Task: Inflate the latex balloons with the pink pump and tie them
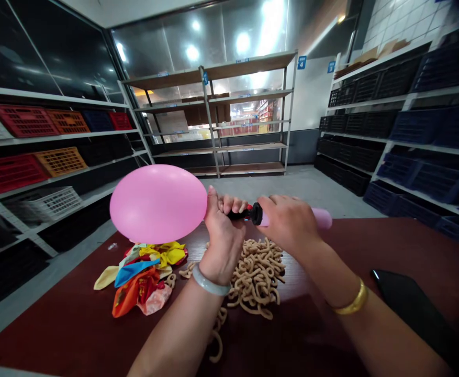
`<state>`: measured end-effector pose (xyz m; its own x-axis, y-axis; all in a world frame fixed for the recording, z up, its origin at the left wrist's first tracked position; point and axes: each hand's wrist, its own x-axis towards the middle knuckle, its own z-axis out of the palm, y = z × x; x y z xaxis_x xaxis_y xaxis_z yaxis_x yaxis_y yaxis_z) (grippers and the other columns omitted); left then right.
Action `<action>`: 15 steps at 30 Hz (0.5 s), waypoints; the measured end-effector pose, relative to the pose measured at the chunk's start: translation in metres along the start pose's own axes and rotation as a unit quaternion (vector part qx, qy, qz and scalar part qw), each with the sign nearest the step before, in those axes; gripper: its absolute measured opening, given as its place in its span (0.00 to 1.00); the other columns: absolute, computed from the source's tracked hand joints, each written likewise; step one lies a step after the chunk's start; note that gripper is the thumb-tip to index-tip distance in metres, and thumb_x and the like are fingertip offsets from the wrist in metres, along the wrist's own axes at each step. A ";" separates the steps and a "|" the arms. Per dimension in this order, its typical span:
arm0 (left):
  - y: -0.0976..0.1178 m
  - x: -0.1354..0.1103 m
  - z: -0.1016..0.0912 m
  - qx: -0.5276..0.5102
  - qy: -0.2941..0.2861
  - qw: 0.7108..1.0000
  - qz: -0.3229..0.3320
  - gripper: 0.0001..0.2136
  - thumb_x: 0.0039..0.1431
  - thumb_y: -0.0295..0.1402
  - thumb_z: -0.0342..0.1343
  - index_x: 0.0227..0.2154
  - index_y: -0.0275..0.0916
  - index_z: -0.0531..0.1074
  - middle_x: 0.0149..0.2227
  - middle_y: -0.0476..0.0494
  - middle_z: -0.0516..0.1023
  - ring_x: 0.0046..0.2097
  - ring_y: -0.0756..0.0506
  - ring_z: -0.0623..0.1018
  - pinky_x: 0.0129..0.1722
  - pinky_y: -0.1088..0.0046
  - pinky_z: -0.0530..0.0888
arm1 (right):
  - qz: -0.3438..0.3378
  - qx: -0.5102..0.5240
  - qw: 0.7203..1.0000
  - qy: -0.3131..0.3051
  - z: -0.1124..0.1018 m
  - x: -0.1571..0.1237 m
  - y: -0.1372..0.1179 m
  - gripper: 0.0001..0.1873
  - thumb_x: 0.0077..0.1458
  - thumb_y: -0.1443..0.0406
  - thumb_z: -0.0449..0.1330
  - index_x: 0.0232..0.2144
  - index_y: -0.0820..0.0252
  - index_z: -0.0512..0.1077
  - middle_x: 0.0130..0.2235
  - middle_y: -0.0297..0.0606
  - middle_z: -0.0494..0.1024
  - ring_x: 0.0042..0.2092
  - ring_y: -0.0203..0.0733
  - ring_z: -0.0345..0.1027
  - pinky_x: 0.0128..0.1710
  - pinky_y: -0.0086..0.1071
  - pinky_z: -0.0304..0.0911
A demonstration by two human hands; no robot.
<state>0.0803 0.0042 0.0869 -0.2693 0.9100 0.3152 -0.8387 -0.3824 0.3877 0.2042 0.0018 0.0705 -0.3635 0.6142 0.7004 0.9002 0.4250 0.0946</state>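
Note:
A pink balloon [158, 203], swollen with air, sits at the left end of a hand pump [257, 213] with a black collar and a pink barrel. My left hand [225, 225] is closed around the pump's black nozzle end, its thumb against the balloon's neck, which the hand hides. My right hand [292, 222] wraps around the pink barrel, whose end sticks out on the right. Below the balloon lies a pile of limp balloons [146, 277] in yellow, blue, orange and pink. A heap of tan curled pieces [256, 277] lies beneath my hands.
The dark red table [76, 324] carries a black phone-like slab [410, 298] at the right. Metal shelving [213, 131] stands behind. Shelves on the left hold coloured crates [25, 120]; those on the right hold dark crates [429, 175].

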 end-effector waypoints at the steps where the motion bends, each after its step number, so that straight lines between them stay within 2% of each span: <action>1: 0.005 0.000 0.001 0.009 -0.014 1.000 0.005 0.22 0.59 0.41 0.55 0.19 0.39 0.49 0.14 0.58 0.49 0.17 0.54 0.58 0.22 0.75 0.61 | -0.003 0.007 1.000 0.004 0.001 0.000 0.001 0.10 0.50 0.59 0.58 0.34 0.57 0.69 0.31 0.37 0.74 0.34 0.43 0.65 0.32 0.36 0.45; 4: 0.026 0.006 0.003 0.036 -0.041 0.998 0.041 0.24 0.60 0.42 0.53 0.17 0.39 0.47 0.13 0.57 0.48 0.16 0.54 0.57 0.20 0.75 0.59 | -0.011 0.026 0.999 0.017 0.008 0.001 0.012 0.13 0.51 0.55 0.58 0.36 0.57 0.70 0.32 0.36 0.75 0.34 0.43 0.66 0.32 0.35 0.47; 10: 0.076 0.007 0.012 0.091 -0.036 0.984 0.150 0.25 0.60 0.42 0.53 0.17 0.39 0.45 0.13 0.57 0.46 0.15 0.55 0.54 0.18 0.76 0.58 | -0.010 0.053 0.997 0.050 0.027 -0.001 0.044 0.20 0.52 0.53 0.58 0.43 0.59 0.70 0.37 0.40 0.77 0.38 0.45 0.68 0.36 0.35 0.54; 12: 0.082 0.004 0.016 0.096 -0.042 0.979 0.173 0.25 0.60 0.42 0.53 0.17 0.39 0.45 0.13 0.57 0.46 0.15 0.55 0.54 0.18 0.76 0.58 | 0.003 0.066 0.996 0.063 0.028 -0.001 0.047 0.21 0.52 0.53 0.58 0.44 0.60 0.70 0.37 0.40 0.77 0.38 0.45 0.69 0.36 0.35 0.55; 15: 0.076 -0.001 0.020 0.081 -0.050 0.979 0.181 0.25 0.60 0.41 0.53 0.17 0.39 0.46 0.14 0.57 0.46 0.15 0.55 0.54 0.18 0.76 0.56 | 0.018 0.064 0.996 0.063 0.021 -0.001 0.040 0.20 0.52 0.53 0.58 0.42 0.59 0.71 0.36 0.40 0.77 0.36 0.44 0.68 0.34 0.34 0.54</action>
<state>0.0266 -0.0288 0.1332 -0.4805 0.6931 0.5373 -0.6089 -0.7046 0.3645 0.2354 0.0325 0.0588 -0.2919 0.5448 0.7861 0.8707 0.4915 -0.0174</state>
